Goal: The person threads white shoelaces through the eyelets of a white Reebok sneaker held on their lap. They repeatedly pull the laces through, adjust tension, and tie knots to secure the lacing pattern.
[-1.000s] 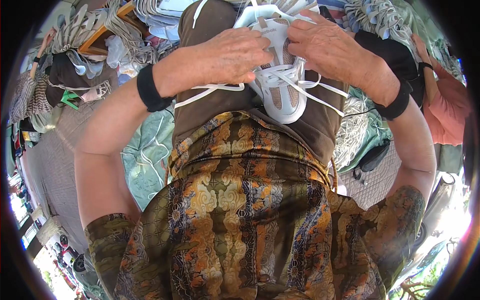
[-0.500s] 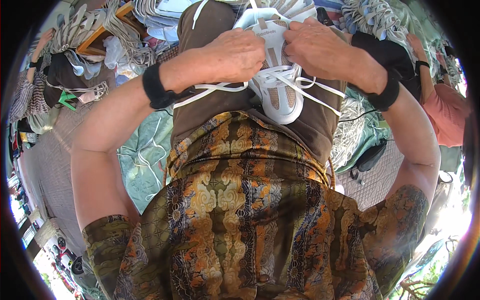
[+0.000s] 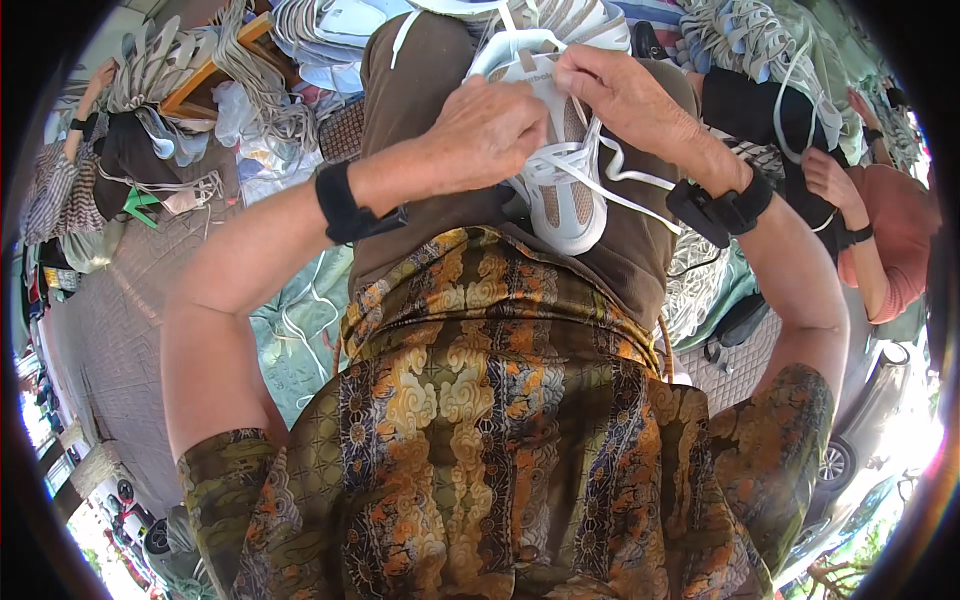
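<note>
A white sneaker point(image 3: 572, 222) with beige mesh panels rests across my brown-trousered lap, toe toward me. Its white shoelace point(image 3: 562, 160) crosses the front in loose strands. One strand trails off to the right over my thigh. My left hand point(image 3: 490, 130) is closed at the left of the lacing, its curled fingers on the lace, partly hidden by the knuckles. At the upper right edge of the lacing, thumb and forefinger of my right hand point(image 3: 625, 95) are pinched together close to the tongue. Whatever lies between those fingertips is too small to make out.
More sneakers point(image 3: 585, 22) are lined up beyond my knees. Stacked shoe parts point(image 3: 318, 40) and a wooden stool point(image 3: 190, 95) stand at the far left. Bundled white laces point(image 3: 697, 275) lie on green sheeting at right. Co-workers sit on both sides, one in a pink top point(image 3: 895, 230).
My left hand has shifted right and slightly down, over the lacing. The lace strand that stretched left no longer shows there. My right hand has drawn slightly left, its fingertips nearer the tongue.
</note>
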Action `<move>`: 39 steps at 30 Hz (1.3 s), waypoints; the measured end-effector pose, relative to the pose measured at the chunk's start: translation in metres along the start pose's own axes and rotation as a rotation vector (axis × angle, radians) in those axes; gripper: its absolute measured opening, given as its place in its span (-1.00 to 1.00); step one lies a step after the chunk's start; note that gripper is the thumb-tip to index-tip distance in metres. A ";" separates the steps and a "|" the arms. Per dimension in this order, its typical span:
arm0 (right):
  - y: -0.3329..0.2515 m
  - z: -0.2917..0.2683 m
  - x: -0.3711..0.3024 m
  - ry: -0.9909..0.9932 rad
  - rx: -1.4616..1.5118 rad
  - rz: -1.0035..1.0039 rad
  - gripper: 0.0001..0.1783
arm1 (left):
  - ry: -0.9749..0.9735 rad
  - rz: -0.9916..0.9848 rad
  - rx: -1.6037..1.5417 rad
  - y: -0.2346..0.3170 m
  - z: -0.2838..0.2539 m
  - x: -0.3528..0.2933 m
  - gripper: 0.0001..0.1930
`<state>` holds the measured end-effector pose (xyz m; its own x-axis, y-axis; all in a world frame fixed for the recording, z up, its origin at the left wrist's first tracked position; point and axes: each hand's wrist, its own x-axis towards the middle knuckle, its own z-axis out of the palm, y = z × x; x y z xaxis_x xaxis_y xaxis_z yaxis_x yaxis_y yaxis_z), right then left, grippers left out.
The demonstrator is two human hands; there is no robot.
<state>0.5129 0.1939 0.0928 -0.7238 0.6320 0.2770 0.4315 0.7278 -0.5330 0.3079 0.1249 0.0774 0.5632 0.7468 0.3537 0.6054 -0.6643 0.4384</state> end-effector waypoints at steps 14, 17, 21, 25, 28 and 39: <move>-0.219 0.064 0.074 -0.233 0.451 -0.588 -0.79 | -0.620 0.200 -0.778 0.157 0.004 -0.030 -0.82; -0.233 0.057 0.090 -0.281 0.631 -0.684 -0.77 | -0.597 0.321 -0.672 0.156 -0.016 -0.034 -0.88; -0.163 0.022 0.075 0.042 0.373 -0.607 -0.80 | -0.358 0.352 -0.796 0.154 -0.041 -0.023 -0.90; -0.089 -0.046 0.019 -0.242 0.232 -0.052 -0.78 | -0.116 0.183 -1.038 0.143 -0.069 0.014 -0.84; -0.059 -0.056 -0.051 -0.292 0.043 0.190 -0.75 | -0.087 0.042 -1.189 0.145 -0.093 0.047 -0.89; -0.051 -0.029 -0.142 -0.291 -0.030 0.269 -0.77 | 0.084 -0.256 -0.355 -0.012 -0.055 0.071 -0.88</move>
<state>0.6095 0.0750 0.1037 -0.7035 0.7022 -0.1095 0.6386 0.5570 -0.5309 0.3102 0.1877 0.1425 0.3635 0.8955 0.2567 0.4804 -0.4162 0.7720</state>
